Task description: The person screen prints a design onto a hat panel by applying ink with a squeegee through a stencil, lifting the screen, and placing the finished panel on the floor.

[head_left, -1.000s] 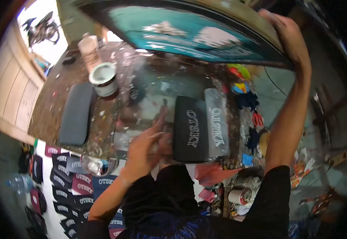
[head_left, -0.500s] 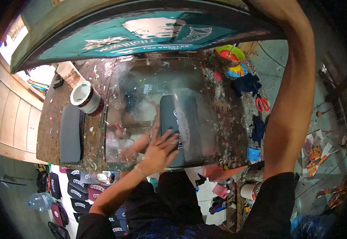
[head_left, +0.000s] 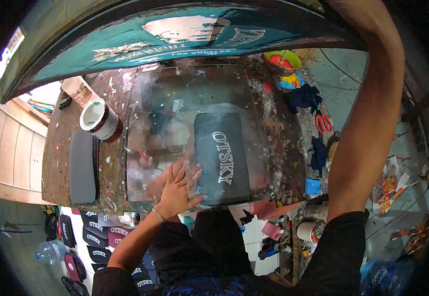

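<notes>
A dark grey fabric panel [head_left: 207,158] with white lettering lies on the glass plate [head_left: 162,118] in the middle of the table. My left hand [head_left: 177,185] rests flat beside the panel's lower left edge, fingers spread, fingertips close to the cloth. Above the table a screen printing frame [head_left: 185,39] is tilted up, its teal mesh bearing pale designs. Up at the frame's right end, my right hand [head_left: 347,7] holds it; its fingers are mostly hidden.
A stack of dark panels [head_left: 83,167] lies at the left, below an open paint tin [head_left: 101,121] and a plastic cup [head_left: 78,91]. At the right are a green bowl [head_left: 295,59], red-handled scissors [head_left: 324,123] and dark rags [head_left: 303,97]. Several printed panels [head_left: 96,239] cover the floor.
My left hand has slid left off the fabric panel, leaving its white lettering in full view. The raised frame and my right arm appear slightly higher and farther right.
</notes>
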Demonstrator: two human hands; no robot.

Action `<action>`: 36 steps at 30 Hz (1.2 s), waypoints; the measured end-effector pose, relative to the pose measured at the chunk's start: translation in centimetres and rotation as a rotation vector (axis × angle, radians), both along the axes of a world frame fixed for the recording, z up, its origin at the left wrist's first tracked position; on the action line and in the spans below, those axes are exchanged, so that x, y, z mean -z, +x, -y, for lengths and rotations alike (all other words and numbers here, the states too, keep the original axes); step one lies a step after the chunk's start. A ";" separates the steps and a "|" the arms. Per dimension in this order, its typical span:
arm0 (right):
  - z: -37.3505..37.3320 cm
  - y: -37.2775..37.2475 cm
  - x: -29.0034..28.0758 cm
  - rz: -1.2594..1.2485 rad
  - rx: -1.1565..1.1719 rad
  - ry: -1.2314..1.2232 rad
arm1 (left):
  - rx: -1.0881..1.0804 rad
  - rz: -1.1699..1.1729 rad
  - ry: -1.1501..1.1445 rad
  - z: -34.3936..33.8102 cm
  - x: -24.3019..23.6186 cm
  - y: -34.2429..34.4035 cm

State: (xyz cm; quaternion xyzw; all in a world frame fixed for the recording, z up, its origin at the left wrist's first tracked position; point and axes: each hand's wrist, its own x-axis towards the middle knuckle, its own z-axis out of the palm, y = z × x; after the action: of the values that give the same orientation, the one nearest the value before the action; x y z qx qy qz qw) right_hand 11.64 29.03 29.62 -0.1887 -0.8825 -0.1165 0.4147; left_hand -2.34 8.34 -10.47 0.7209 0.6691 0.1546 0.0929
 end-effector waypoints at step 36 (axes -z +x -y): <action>0.4 -0.1 0.5 -0.016 -0.001 -0.086 | -0.027 -0.021 -0.015 0.4 -0.1 0.2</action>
State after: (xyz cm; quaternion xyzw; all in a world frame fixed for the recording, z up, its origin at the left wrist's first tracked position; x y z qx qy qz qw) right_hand 11.52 28.67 29.10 -0.2066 -0.8835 -0.0768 0.4133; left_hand -2.18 7.96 -10.40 0.7129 0.6807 0.1430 0.0892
